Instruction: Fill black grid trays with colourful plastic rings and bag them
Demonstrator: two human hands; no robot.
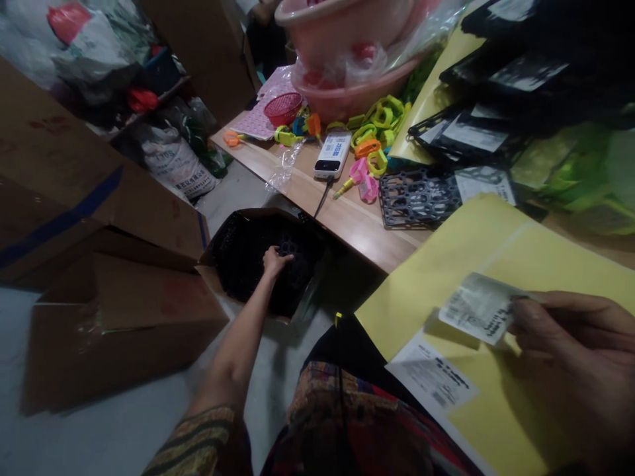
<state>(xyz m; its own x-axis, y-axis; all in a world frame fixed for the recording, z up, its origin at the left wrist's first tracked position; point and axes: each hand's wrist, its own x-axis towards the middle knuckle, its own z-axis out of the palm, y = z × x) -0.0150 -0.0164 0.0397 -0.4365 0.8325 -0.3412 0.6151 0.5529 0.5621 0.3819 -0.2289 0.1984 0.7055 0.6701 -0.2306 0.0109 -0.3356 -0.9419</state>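
Wooden surface (317, 205) carries black plastic grids (419, 197) in stacks; loose black pieces (248, 264) fill most of open cardboard box (211, 281) on floor, grids on surface remaining outside it. Your left hand (276, 261) sits in pile, fingers curled, grip unclear. Your right hand (570, 327) pinches printed label (479, 307) above yellow sheet (476, 390).

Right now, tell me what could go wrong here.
The loose printed sheet on the yellow sheet could slide off; nothing seems to pin it. The right hand pinches a label by its edge, so it could drop. The white power bank sits near the table edge, its cable hanging toward the open cardboard box, where the left hand, reaching among black plastic pieces, might snag it.
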